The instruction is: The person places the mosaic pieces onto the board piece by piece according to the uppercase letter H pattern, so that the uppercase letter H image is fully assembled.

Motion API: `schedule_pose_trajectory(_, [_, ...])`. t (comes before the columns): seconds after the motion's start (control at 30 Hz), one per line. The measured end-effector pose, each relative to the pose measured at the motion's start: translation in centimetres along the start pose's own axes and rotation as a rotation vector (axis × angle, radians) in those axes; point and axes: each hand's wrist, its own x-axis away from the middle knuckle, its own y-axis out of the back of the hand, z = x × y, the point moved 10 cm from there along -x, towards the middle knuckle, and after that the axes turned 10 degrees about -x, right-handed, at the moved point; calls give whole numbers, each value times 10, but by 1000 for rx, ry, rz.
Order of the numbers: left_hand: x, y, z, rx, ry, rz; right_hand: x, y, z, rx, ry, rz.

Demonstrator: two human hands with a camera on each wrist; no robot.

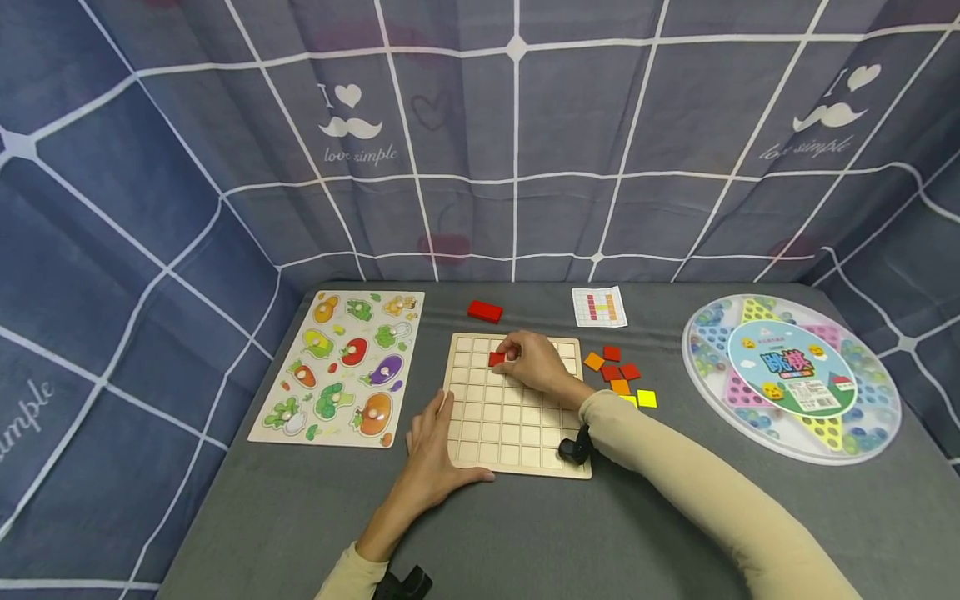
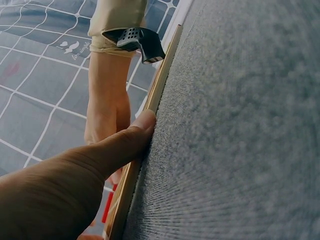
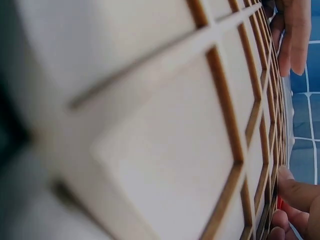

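A wooden grid board (image 1: 487, 437) lies flat on the table. My right hand (image 1: 534, 360) is over its upper part, thumb and fingertips pinching a red square tile (image 1: 496, 358) at one of the cells. A sliver of that red tile (image 3: 280, 203) shows between the fingers in the right wrist view. My left hand (image 1: 431, 462) rests at the board's lower left corner, fingers along the left side. Its thumb (image 2: 142, 125) touches the near edge. Loose red tiles (image 1: 629, 372), orange tiles (image 1: 593, 361) and yellow tiles (image 1: 647, 398) lie right of the board.
At the left is a vegetable puzzle board (image 1: 345, 367). Behind the grid board are a red block (image 1: 485, 312) and a pattern card (image 1: 599, 307) with coloured squares. A round, clear-covered game board (image 1: 795, 379) lies at the right. Curtains (image 1: 465, 125) enclose the table.
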Motion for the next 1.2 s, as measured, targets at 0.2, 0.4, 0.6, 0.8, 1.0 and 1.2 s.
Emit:
schedule_pose_trajectory(0.2, [-1,-2,-3,-1,-12,3,2,4,-4,-18,-9,14])
schedule_pose_trajectory(0.4, [-2,-5,-5,-10,-21,6,5,8,-5,-19,-9,2])
schedule_pose_trajectory(0.6, [-2,-6,-3,-8,-21,-2,3,5,-4,-32,-5,53])
schedule_pose_trajectory(0.8, [1,-5,3,-9,-13,-14,12,12,1,-168,86,135])
schedule_pose_trajectory(1.0, [1,-7,4,0,-24,-11,48,51,-14,-195,119,119])
schedule_pose_trajectory(1.2, [0,-6,2,-5,-28,-14,96,91,-34,-100,194,93])
